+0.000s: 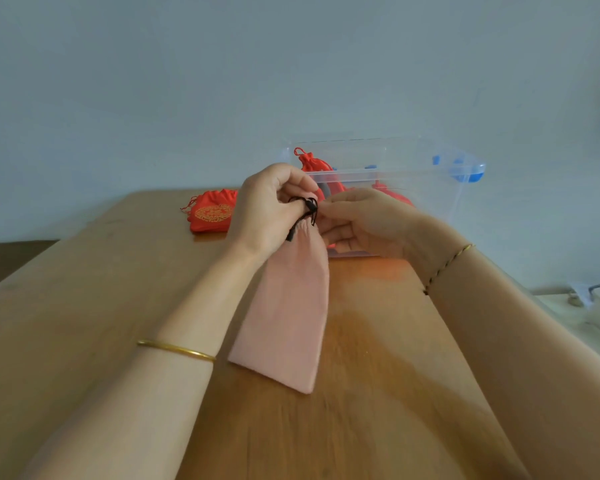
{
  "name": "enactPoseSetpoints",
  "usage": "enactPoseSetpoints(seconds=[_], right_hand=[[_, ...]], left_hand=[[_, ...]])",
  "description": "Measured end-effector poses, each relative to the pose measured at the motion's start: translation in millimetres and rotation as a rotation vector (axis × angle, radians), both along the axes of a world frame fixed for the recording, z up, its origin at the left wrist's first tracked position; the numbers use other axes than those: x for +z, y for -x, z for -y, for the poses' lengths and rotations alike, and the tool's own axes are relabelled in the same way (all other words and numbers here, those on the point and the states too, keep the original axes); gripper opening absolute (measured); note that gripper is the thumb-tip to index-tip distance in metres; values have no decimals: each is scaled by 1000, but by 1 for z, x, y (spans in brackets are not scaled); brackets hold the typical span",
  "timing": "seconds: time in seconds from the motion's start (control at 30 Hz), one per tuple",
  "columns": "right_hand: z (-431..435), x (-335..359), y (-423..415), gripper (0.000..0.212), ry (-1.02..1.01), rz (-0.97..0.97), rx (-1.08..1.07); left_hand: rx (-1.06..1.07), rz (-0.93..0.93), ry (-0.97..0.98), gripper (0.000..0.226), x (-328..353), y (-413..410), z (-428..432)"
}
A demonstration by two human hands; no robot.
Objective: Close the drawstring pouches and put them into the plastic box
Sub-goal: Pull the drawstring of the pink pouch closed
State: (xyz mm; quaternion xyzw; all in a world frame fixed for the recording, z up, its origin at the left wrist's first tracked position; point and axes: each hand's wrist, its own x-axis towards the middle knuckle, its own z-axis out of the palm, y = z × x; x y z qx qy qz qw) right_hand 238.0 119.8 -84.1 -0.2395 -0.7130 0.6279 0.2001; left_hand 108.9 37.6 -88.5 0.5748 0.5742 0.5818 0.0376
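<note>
A: Far left, what's on the wooden table (pixel 84 306)?
B: One red pouch (pixel 211 213) w/ gold embroidery, lying flat near the far edge, outside the box, just left of the person's left hand (pixel 267 209).
A: And that hand's grip?
B: Fingers curled, pinching the black drawstring (pixel 307 211) at the top of the pink pouch (pixel 288 306). Gold bangle (pixel 177 348) on that forearm.
A: Where's the pink pouch?
B: Held up at the neck between both hands. The body hangs down and toward the camera, over the table's middle. Neck looks gathered; can't tell if the bottom corner touches the wood.
A: The person's right hand (pixel 361 223)?
B: Fingers curled too, tips pinching the pouch's gathered neck right beside the cord.
A: And behind it?
B: The clear plastic box (pixel 395 174), lid off, partly hidden by that hand. Closed red pouches (pixel 314 164) sit inside. Braided bracelet (pixel 447 265) on the right wrist, and a blue latch (pixel 465 171) on the box's right end.
</note>
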Motion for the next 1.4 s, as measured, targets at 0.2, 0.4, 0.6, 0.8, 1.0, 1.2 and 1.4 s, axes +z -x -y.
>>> enactPoseSetpoints(seconds=[0.2, 0.4, 0.6, 0.8, 1.0, 1.2, 1.4], right_hand=[[0, -1, 2, 8, 185, -58, -33], [-1, -4, 8, 5, 363, -47, -67], [-1, 2, 11, 13, 422, -61, -75], [2, 6, 10, 29, 453, -112, -132], [-2, 6, 5, 28, 375, -110, -210], [2, 6, 5, 30, 133, 71, -92], [2, 5, 5, 24, 96, -5, -141]], left_hand=[[47, -21, -58, 38, -1, -4, 1], [33, -14, -93, 39, -1, -4, 2], [-4, -6, -101, 42, -4, 1, -1], [-58, 3, -99, 43, -5, 2, -1], [-43, 14, -107, 47, -5, 7, -1], [-43, 27, -108, 46, -6, 9, -2], [-41, 44, -85, 43, -8, 15, -3]])
